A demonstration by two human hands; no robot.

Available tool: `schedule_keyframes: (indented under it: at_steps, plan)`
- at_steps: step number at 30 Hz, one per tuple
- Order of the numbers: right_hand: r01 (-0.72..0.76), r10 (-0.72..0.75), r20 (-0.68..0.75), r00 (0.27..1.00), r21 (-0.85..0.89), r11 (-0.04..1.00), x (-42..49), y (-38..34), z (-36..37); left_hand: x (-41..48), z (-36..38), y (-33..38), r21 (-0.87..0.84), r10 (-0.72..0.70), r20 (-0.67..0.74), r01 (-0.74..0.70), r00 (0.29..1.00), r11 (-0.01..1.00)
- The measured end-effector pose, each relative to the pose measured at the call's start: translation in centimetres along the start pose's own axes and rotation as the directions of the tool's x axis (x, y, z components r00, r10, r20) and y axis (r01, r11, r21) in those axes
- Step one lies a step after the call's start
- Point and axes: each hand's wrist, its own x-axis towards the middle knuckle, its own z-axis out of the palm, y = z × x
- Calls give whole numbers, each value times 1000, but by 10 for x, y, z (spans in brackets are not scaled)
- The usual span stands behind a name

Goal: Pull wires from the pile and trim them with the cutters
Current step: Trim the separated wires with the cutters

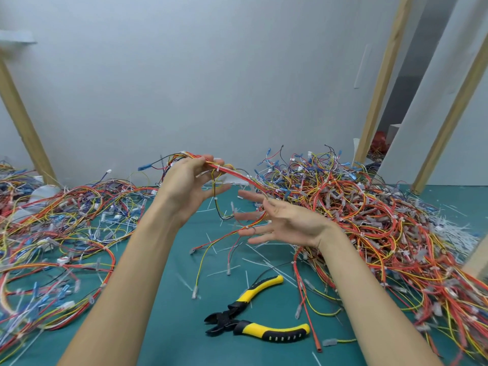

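Observation:
My left hand (pixel 192 184) is raised above the green mat, its fingertips pinched on a bundle of red, yellow and black wires (pixel 227 171) that trails down to the right into the big pile (pixel 369 215). My right hand (pixel 282 223) hovers below it, palm up and fingers spread, with loose strands of the bundle draped across the fingers. The yellow-and-black cutters (pixel 253 315) lie on the mat in front of me with jaws pointing left and handles apart; neither hand touches them.
A second tangle of wires (pixel 52 233) covers the left of the green mat (pixel 171 326). White cable-tie offcuts (pixel 224 270) are strewn around the middle. A white wall rises behind, and wooden posts (pixel 23 122) lean at both sides.

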Motion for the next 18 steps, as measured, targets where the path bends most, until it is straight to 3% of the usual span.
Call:
schedule_keyframes:
  at_steps: [6, 9, 12, 14, 16, 18]
  plan:
    - [103, -126, -213, 969, -114, 988, -10, -25, 8, -4, 4, 0, 264, 8, 63, -24, 998, 964]
    - [131, -242, -223, 944, -420, 898, -9, -40, 26, -5, 4, -5, 503, 128, 137, -180, 982, 845]
    - [177, -441, -250, 862, -667, 723, 3, -43, 44, -7, 10, -11, 569, 176, 234, -282, 956, 773]
    - [124, -594, -277, 755, -829, 545, 10, -42, 50, -6, 16, -18, 639, 228, 244, -333, 943, 693]
    - [-31, -730, -241, 640, -957, 289, 12, -43, 54, -5, 21, -25, 792, 358, 207, -371, 911, 485]
    - [-214, -834, -169, 526, -975, 62, 9, -42, 57, -9, 29, -30, 869, 467, 199, -376, 861, 322]
